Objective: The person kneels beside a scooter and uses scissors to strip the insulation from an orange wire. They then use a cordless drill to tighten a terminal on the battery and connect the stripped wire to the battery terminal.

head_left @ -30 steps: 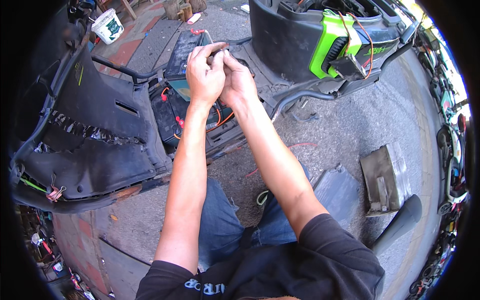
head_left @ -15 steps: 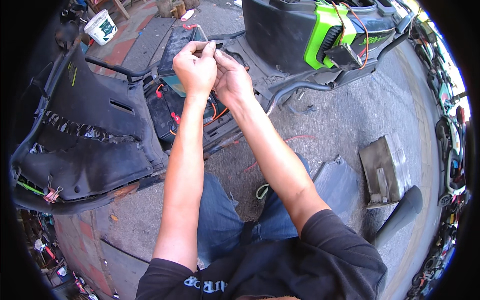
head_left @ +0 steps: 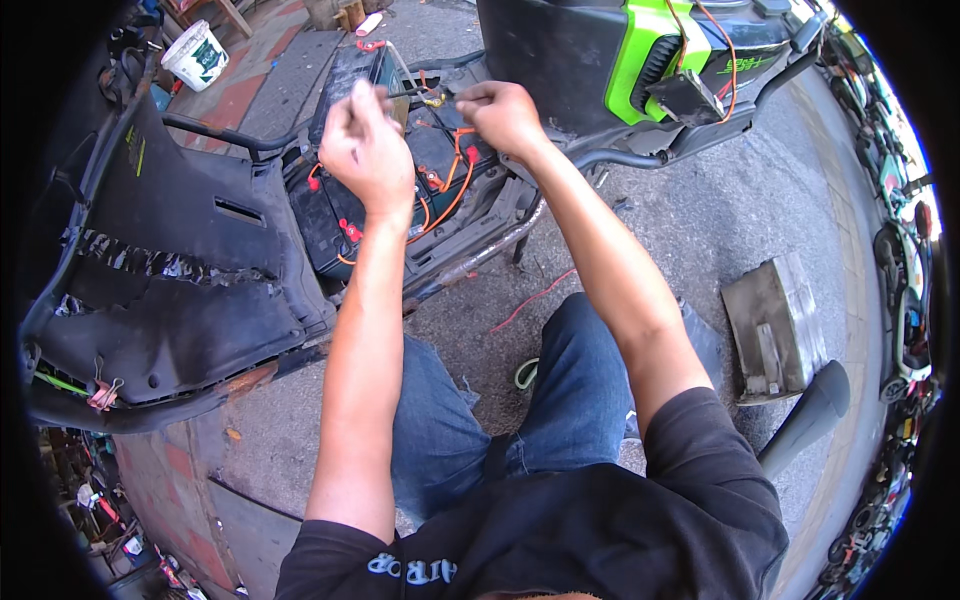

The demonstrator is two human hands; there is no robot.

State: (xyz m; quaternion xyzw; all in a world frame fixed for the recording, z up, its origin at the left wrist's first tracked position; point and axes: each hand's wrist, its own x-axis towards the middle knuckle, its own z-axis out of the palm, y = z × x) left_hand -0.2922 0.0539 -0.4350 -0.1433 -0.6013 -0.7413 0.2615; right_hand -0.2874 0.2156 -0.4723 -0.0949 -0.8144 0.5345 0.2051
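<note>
My left hand [head_left: 368, 155] is raised over black batteries [head_left: 325, 222] in the floor well of a scooter, fingers curled and slightly blurred. To its right, my right hand [head_left: 505, 118] pinches its fingers together above the well's far right part. What either hand holds is too small to make out. A short dark wire [head_left: 408, 93] and a yellowish metal end [head_left: 434, 99] show in the gap between them. Orange wires [head_left: 462, 190] with red terminal covers [head_left: 349, 230] run over the batteries. Another battery [head_left: 347, 85] stands higher, partly behind my left hand.
The scooter's dark seat base [head_left: 550, 70] carries a bright green part [head_left: 625, 75] with wires hanging off it. Torn black front plastic [head_left: 170, 260] lies left. On the ground stand a worn metal box [head_left: 770, 330] and a white bucket [head_left: 195, 55]. Parked vehicles line the far right.
My hands were together over the batteries and have come apart. The right one moved right and up, the left slightly left. More wiring between them is uncovered.
</note>
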